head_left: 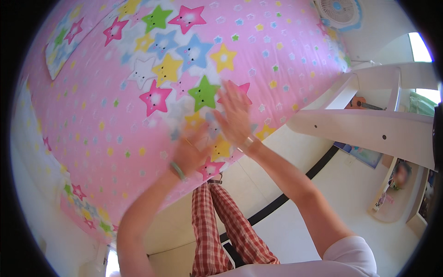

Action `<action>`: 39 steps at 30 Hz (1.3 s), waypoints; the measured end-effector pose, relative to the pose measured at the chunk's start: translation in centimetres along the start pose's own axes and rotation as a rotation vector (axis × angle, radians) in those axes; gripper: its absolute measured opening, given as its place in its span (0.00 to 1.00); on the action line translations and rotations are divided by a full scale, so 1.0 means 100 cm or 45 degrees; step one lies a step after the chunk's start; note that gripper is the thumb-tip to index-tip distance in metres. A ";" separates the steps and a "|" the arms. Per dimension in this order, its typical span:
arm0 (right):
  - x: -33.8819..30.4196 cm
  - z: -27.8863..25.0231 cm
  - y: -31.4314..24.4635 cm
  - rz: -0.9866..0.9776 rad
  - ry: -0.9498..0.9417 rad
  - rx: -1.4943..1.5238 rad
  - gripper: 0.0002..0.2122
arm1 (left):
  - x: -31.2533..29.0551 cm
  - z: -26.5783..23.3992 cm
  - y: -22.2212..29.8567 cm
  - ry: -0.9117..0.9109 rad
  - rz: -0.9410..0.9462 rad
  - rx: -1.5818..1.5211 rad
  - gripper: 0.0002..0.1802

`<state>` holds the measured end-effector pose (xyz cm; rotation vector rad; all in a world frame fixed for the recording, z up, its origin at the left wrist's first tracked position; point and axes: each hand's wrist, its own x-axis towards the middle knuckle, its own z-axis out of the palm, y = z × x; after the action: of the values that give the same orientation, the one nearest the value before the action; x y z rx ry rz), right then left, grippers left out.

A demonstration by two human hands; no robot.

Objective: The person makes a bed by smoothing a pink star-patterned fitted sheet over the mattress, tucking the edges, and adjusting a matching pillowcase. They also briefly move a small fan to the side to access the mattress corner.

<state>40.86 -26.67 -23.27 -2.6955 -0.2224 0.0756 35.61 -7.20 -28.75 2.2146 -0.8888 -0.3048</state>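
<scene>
A pink bed sheet (pixel 138 120) with large smiling stars in pink, yellow, green, blue and white covers the bed in front of me. My right hand (pixel 234 115) is over its near part, palm down, beside a green star and partly covering a pink one. Its fingers are stretched out and hold nothing. Nearer to me and to the left, my left hand (pixel 191 150) is blurred by motion, its fingers apart with nothing in them. Whether either hand presses on the cloth or hovers just above it, I cannot tell. A pale green band circles my left wrist; a thin bracelet is on the right.
A matching star-printed pillow or folded cloth (pixel 62 48) lies at the far left. At the far right stands a white and blue fan (pixel 338 10). White ladder-like furniture (pixel 364 129) borders the bed's right side, with a small guitar (pixel 364 103) behind it. Light floor tiles (pixel 251 180) show below.
</scene>
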 end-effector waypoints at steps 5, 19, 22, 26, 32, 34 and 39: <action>0.152 0.041 0.019 -0.275 0.205 -0.488 0.25 | 0.092 -0.042 -0.093 0.468 -0.161 0.614 0.25; -0.040 0.001 0.148 0.591 0.358 -0.630 0.30 | -0.033 0.109 0.114 -0.282 0.385 -0.102 0.25; -0.008 0.008 0.074 0.260 0.189 -0.471 0.30 | -0.008 0.074 0.077 0.040 -0.003 -0.113 0.26; -0.028 0.015 0.077 0.014 0.069 -0.426 0.29 | 0.038 0.070 0.047 0.095 -0.288 0.323 0.31; -0.202 -0.028 0.149 0.178 -0.467 -0.505 0.31 | -0.035 0.167 0.134 -0.599 -0.230 0.477 0.32; -0.266 -0.047 0.195 0.434 -0.392 -0.319 0.26 | -0.043 0.192 0.174 -0.647 -0.123 0.516 0.32; -0.290 -0.142 0.273 0.967 -0.122 0.338 0.21 | 0.034 0.168 0.288 -0.597 -0.321 0.274 0.28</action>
<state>17.46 -61.87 -21.51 -2.3622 0.7365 0.4240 15.91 -33.04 -20.41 2.5079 -0.9127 -0.9147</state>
